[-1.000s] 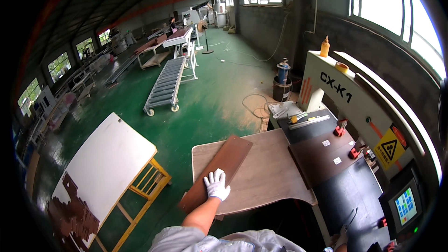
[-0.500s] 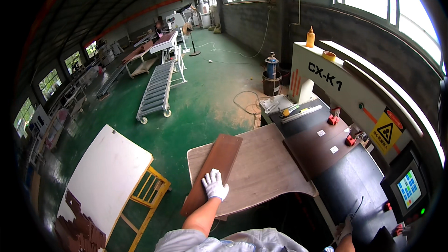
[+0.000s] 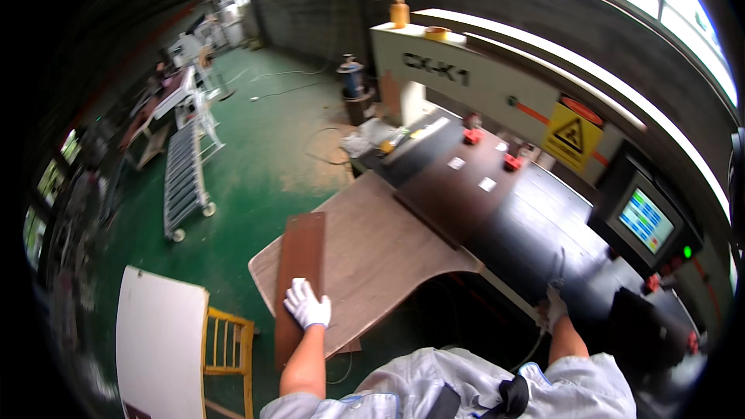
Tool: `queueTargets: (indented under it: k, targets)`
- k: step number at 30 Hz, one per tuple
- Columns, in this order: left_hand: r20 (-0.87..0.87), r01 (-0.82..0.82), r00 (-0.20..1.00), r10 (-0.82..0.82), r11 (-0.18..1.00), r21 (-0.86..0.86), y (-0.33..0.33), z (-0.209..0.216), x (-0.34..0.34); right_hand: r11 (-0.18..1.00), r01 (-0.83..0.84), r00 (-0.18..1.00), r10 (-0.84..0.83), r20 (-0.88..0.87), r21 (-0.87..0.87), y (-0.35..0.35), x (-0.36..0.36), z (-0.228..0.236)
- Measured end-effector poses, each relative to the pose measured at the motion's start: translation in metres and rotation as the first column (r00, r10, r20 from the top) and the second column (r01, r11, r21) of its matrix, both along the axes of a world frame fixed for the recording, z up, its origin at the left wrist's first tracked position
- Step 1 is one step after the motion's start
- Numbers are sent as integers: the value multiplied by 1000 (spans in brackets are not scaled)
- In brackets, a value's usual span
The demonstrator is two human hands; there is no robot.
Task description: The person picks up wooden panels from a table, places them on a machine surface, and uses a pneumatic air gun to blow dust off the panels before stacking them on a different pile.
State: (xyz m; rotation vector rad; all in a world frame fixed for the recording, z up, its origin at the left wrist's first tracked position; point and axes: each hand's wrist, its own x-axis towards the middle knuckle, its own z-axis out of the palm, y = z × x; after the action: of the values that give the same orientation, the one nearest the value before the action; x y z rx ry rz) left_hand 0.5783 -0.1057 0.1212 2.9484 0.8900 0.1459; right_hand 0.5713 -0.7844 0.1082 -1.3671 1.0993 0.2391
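Left hand point(image 3: 308, 304) flat, fingers spread, on brown board point(image 3: 299, 264).

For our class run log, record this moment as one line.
left hand: white-gloved, flat on long brown wooden board | board: on tan wooden worktable | right hand: gloved, at dark machine bed

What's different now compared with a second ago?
The view has swung right, and the right hand has come into sight, resting on the dark machine table. The left hand stays flat on the brown board, which still lies along the left edge of the light wooden table.
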Motion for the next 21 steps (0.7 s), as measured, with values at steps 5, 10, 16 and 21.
queueTargets:
  k: [5,10,16,21]
  targets:
    - [31,2,1000,-2,1000,-20,-10,8,11,991,51,999,-53,14,122,-17,-8,-8]
    - [6,6,1000,-6,1000,-16,-10,6,9,999,21,999,-23,42,50,-9,-12,-15]
    - [-6,-4,1000,4,1000,-7,-7,4,8,319,-756,570,750,-335,-571,76,-56,16]
    - [14,4,1000,-4,1000,9,-6,-4,20,336,-772,563,755,-336,-539,127,-92,21]
